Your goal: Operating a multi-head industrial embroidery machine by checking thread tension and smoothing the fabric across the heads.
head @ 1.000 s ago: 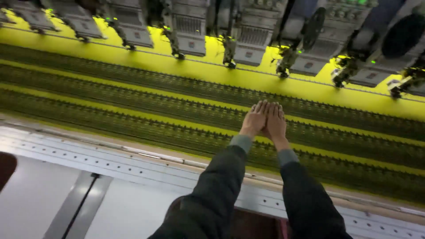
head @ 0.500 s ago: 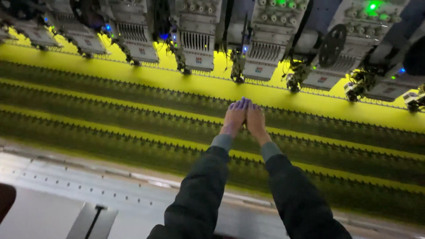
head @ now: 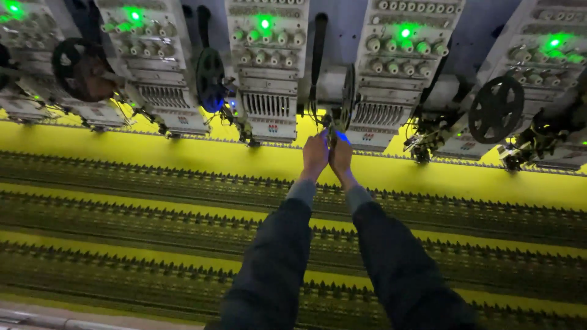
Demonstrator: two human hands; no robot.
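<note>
Reaching far over the yellow cloth (head: 183, 160), both hands met at the needle end of one embroidery head (head: 269, 73), just right of that head's lower edge and below the dark wheel (head: 347, 91) beside it. The left hand (head: 315, 156) and the right hand (head: 341, 157) were pressed side by side, backs toward the camera, fingers curled up and in toward a small part lit blue (head: 337, 135) between the fingertips. They seemed to pinch something fine there, perhaps a thread, but it was too small to make out, and I could not tell which hand held it.

Such a close pairing of the hands probably served a fiddly job: one steadying while the other worked, at a spot too cramped for a spread grip. The cloth lay stretched flat under the row of heads, which would keep it even for stitching; dark stitched bands (head: 153, 211) ran across it, nearer the person than the head, with bare yellow strips between them.

Both arms, in dark sleeves (head: 275, 263), were extended almost straight and converged from the shoulders to the one point, grey cuffs (head: 301, 190) showing at the wrists. The wrists were raised slightly above the cloth, not resting on it. Green lamps (head: 264, 23) glowed on the heads above.
</note>
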